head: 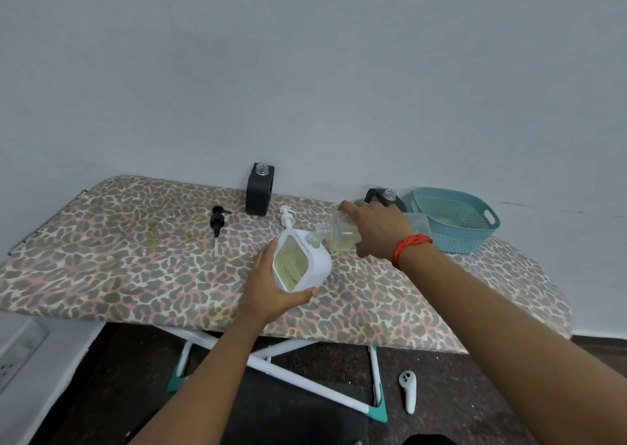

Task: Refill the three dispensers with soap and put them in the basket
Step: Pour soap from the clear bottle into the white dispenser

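My left hand (271,292) grips a white dispenser (305,261) with a green sponge tray, tilted over the middle of the ironing board (135,258). My right hand (376,230) holds a clear soap bottle (341,234) with yellowish liquid, tipped so its neck meets the white dispenser's opening. A black dispenser (259,190) without its pump stands by the wall. Another black dispenser (386,196) is partly hidden behind my right hand. The teal basket (458,220) sits at the right end of the board.
A black pump (217,222) and a white pump (286,217) lie loose on the board. A white controller (408,390) lies on the dark floor beside the board's legs. The wall runs close behind the board.
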